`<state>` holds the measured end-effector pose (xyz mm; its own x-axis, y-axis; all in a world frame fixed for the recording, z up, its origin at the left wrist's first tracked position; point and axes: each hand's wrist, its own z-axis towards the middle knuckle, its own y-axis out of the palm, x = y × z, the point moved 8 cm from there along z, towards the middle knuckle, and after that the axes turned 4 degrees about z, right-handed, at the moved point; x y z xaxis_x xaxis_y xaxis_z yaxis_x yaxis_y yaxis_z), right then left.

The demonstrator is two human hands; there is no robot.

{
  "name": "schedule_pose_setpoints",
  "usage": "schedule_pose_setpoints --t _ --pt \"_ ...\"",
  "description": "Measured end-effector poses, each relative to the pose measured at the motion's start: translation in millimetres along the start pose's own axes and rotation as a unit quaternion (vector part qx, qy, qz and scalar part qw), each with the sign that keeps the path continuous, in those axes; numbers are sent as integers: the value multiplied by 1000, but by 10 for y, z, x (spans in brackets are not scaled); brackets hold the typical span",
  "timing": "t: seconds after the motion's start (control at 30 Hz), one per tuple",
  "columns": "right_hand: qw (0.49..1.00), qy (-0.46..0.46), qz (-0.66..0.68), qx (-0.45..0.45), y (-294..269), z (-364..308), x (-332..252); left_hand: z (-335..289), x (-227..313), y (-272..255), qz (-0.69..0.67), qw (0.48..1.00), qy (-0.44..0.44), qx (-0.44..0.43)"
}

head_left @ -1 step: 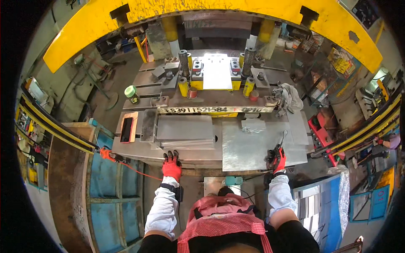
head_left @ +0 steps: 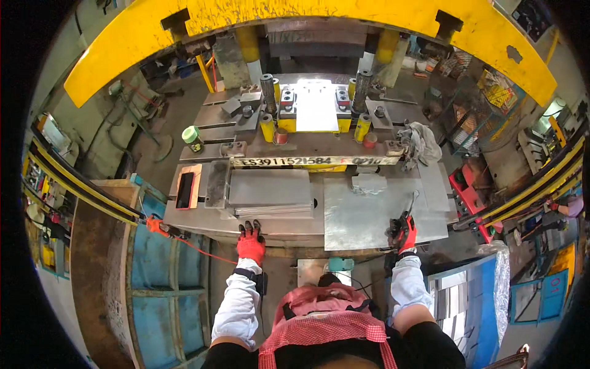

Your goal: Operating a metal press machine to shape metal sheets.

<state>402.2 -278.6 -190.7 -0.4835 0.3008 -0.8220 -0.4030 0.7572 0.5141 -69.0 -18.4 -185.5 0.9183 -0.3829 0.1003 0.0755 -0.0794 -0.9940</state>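
My left hand (head_left: 251, 242), in a red glove with black fingertips, lies with its fingers apart at the front edge of the metal bench, just below a stack of grey metal sheets (head_left: 270, 192). My right hand (head_left: 402, 235), gloved alike, is closed round a slim metal-tipped hand tool (head_left: 413, 202). The tool's tip points away from me over a large shiny metal plate (head_left: 362, 221); I cannot tell whether it touches. Farther back, a bright sheet-metal piece (head_left: 316, 106) lies in the press die between dark spring posts.
A yellow press beam (head_left: 319, 9) arches across the far side. On the bench are a phone (head_left: 184, 189), a green-lidded bottle (head_left: 192, 138), a grey rag (head_left: 421, 144) and small plates (head_left: 369, 182). A blue frame (head_left: 150, 264) stands left, a blue-sided bin (head_left: 482, 295) right.
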Motion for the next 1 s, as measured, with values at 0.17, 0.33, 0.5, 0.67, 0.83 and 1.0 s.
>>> schedule_pose_setpoints --t 0.17,0.33,0.5,0.67,0.83,1.0 --pt "1000 11 -3 22 38 -78 -18 -21 -2 -61 -14 1000 -3 -12" --pt "999 23 20 18 113 -118 -49 -3 -10 -36 -20 1000 -7 -17" --pt "990 29 136 -17 214 -124 -19 23 -30 5 -12 999 -4 -38" --pt "995 25 97 2 177 -90 -16 36 -10 -31 -25 999 2 -28" --pt "997 27 64 35 71 -85 26 -38 22 -85 -17 1000 19 9" --pt "1000 13 -3 19 79 -51 -3 -66 41 -166 16 998 30 54"
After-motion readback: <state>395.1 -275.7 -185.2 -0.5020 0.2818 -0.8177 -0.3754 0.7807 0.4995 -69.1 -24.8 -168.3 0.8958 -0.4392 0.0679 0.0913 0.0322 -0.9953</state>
